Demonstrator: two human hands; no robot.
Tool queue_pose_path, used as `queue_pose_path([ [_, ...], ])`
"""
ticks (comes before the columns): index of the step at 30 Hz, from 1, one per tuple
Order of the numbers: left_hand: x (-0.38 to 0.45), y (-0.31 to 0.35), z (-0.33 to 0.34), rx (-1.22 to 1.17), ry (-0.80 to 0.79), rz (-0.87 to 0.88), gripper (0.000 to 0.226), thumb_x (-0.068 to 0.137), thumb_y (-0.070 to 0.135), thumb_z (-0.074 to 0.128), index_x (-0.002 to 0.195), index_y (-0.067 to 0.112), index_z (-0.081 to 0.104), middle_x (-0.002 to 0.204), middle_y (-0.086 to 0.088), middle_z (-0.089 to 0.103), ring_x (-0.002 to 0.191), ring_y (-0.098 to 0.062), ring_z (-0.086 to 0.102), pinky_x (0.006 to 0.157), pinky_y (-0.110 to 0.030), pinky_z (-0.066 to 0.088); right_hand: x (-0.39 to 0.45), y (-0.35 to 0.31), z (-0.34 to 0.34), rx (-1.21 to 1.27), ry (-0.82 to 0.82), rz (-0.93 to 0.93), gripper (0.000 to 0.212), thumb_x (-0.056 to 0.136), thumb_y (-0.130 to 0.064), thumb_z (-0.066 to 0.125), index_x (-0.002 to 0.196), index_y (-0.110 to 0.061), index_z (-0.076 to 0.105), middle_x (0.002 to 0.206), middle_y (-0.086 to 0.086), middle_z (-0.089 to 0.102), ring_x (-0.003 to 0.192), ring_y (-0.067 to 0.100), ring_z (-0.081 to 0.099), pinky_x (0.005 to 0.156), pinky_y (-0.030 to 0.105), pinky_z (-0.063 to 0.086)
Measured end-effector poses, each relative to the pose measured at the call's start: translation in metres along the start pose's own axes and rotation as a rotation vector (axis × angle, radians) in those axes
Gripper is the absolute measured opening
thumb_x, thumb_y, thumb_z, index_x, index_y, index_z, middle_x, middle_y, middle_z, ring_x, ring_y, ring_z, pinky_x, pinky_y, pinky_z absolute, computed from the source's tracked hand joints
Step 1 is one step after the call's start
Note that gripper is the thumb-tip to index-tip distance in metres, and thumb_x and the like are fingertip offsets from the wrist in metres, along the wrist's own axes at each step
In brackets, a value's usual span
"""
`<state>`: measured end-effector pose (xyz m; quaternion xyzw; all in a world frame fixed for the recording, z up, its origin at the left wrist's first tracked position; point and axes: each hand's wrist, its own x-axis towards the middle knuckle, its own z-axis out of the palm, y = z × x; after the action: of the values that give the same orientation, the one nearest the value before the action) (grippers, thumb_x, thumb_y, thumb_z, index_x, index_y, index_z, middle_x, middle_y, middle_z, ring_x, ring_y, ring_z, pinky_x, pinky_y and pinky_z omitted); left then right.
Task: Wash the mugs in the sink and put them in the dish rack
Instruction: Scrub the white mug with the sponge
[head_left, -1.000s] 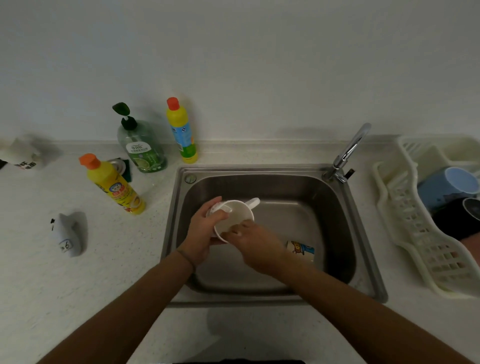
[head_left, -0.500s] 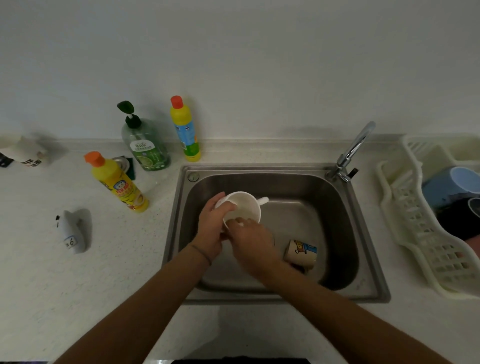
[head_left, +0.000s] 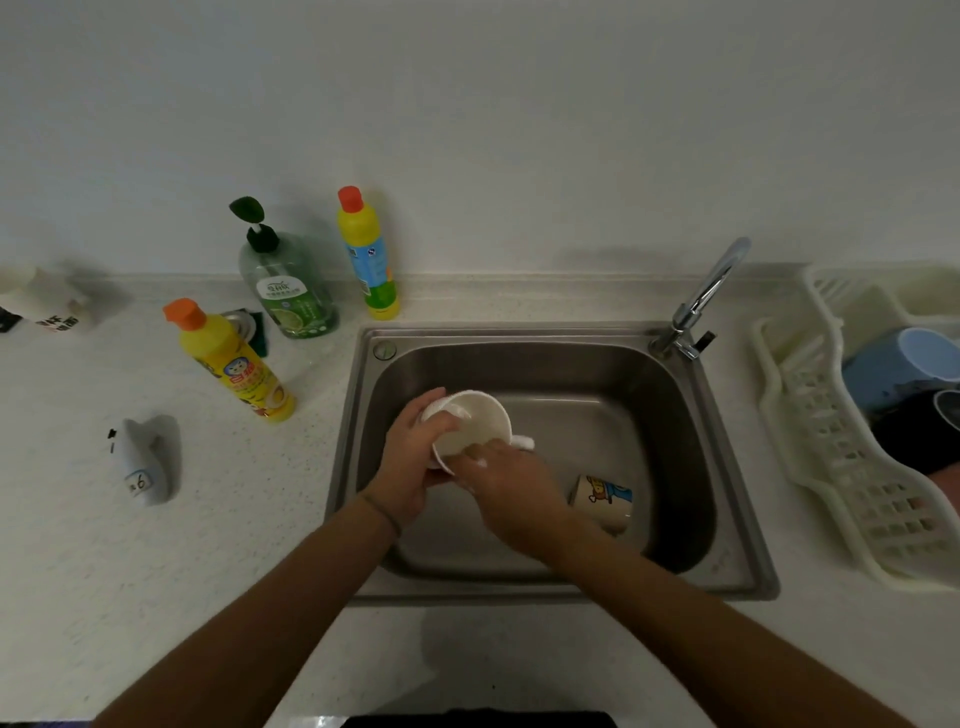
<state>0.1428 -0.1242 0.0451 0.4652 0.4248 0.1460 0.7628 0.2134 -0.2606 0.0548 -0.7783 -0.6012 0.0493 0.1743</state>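
- left hand (head_left: 410, 467) wrapped round a round white ceramic mug (head_left: 470, 423), centre frame over the steel sink (head_left: 675, 467)
- right hand (head_left: 511, 491) gripping that mug's near rim

Your hands hold a mug (head_left: 475, 421) over the sink (head_left: 737, 519), left hand (head_left: 415, 462) on its left side, right hand (head_left: 511, 486) at its near rim. Second mug (head_left: 605, 499) lies in the basin, right of your hands. Faucet (head_left: 701, 296) at back-right corner. Dish rack (head_left: 831, 457) right of sink, with mugs in it. Three bottles stand left of the sink and behind its left corner.
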Motion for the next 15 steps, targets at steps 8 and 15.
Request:
queue_pose_path([
  [8, -0.003, 0.015, -0.006, 0.174, -0.063, 0.011, 0.043, 0.086, 0.012, 0.069, 0.122, 0.035, 0.071, 0.127, -0.011, 0.063, 0.111, -0.036, 0.063, 0.067, -0.039, 0.058, -0.002, -0.015, 0.007, 0.047, -0.017, 0.055, 0.038, 0.097, -0.015, 0.056, 0.134, -0.022, 0.055, 0.12, 0.004, 0.067, 0.104, 0.025, 0.064, 0.076, 0.043, 0.059],
  [15, -0.01, 0.011, -0.005, 0.115, -0.125, -0.15, 0.036, 0.088, 0.031, 0.065, 0.124, 0.026, 0.065, 0.123, -0.014, 0.064, 0.102, -0.029, 0.064, 0.061, -0.039, 0.057, 0.005, -0.019, -0.001, -0.024, -0.042, 0.032, 0.032, 0.087, -0.01, 0.063, 0.119, -0.011, 0.065, 0.102, 0.009, 0.071, 0.086, 0.029, 0.068, 0.063, 0.043, 0.057],
])
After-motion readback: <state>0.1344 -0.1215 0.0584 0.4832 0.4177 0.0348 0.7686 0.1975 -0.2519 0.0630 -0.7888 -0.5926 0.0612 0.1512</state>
